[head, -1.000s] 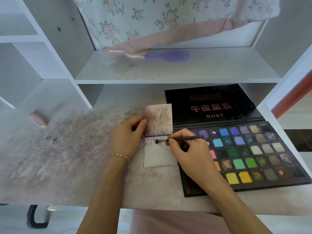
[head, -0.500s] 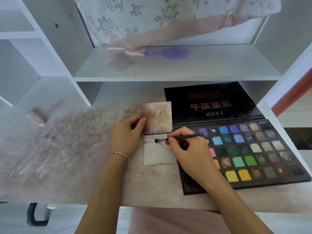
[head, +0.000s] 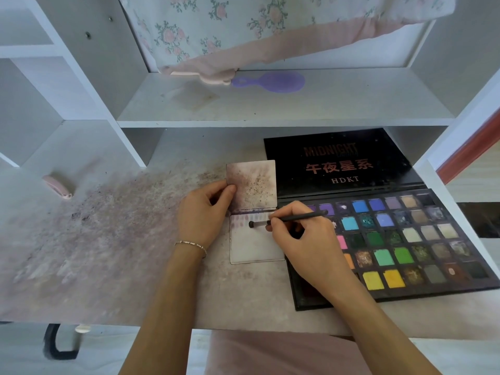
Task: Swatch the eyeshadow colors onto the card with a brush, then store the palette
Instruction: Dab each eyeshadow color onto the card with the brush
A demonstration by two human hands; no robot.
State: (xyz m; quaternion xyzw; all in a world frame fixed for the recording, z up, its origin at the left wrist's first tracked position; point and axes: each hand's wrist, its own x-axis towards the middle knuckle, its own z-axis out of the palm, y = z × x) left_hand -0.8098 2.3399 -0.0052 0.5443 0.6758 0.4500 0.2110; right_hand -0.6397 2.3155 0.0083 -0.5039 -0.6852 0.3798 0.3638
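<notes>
Two hands in view. Right hand [head: 305, 244] pinches one brush [head: 286, 220], its tip on the lower leaf of one folded card [head: 254, 244] on the desk [head: 108, 253]. Left hand [head: 201, 212] pinches the card's upper leaf. One open palette [head: 422, 239] just right; near-left pans hidden by the wrist. One purple hairbrush [head: 270, 81] on the shelf [head: 351, 104], apparently partly under cloth.

Desk [head: 108, 266]: matt, powder-stained. Card [head: 254, 247]: smudged paper. Palette lid [head: 338, 163]: glossy black. Hairbrush [head: 273, 81]: purple plastic.

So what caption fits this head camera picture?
Right hand brushes eyeshadow onto card beside open palette.
</notes>
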